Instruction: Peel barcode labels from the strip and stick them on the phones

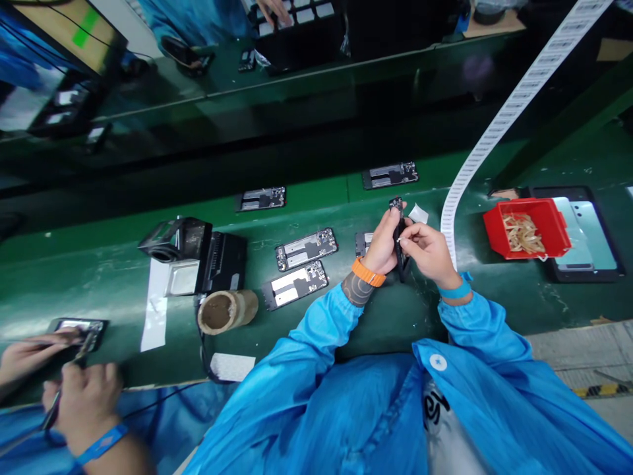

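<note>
My left hand (382, 241) grips an opened smartphone (399, 254) turned on its edge, its thumb near the top end. At the side of the phone, my right hand (429, 252) is closed in a pinch on a small whitish piece too tiny to name. Another phone body (364, 244) lies partly hidden behind my left wrist. Two more opened phones (306, 249) with bare circuit boards rest to the left, one above the other. A small white paper piece (418, 213) lies just beyond my right hand.
A red bin (558, 227) of pale strips stands at right, beside teal panels on a black tray (613, 267). A barcode label strip (487, 142) curves down to the bench. Left are a cardboard tube (242, 310), a black device (225, 260) and a co-worker's hands (86, 396).
</note>
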### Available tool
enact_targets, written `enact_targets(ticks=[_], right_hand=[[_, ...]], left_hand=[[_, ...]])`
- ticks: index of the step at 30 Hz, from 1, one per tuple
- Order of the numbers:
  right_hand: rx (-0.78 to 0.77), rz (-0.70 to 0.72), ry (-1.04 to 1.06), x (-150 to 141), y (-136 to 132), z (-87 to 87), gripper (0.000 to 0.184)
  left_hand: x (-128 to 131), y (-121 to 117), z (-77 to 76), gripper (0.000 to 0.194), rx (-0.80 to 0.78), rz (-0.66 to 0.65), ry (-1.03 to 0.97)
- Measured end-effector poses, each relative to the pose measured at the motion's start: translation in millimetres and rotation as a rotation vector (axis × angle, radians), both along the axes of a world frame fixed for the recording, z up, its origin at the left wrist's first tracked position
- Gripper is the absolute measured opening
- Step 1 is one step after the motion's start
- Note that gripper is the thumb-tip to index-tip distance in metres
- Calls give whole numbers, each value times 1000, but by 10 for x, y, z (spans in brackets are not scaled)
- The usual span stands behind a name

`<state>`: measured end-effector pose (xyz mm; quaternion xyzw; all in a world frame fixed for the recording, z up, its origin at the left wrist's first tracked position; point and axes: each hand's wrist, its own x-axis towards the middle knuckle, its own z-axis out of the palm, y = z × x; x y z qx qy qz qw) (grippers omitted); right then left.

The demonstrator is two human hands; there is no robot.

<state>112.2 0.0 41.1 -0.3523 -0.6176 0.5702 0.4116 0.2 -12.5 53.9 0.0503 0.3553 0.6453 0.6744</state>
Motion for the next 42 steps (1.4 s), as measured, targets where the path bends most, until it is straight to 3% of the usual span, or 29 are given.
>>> enact_targets(ticks=[42], right_hand=[[0, -3, 23, -1, -3, -20, 27]], left_hand=[[-2, -2, -32, 27, 20, -14, 37]])
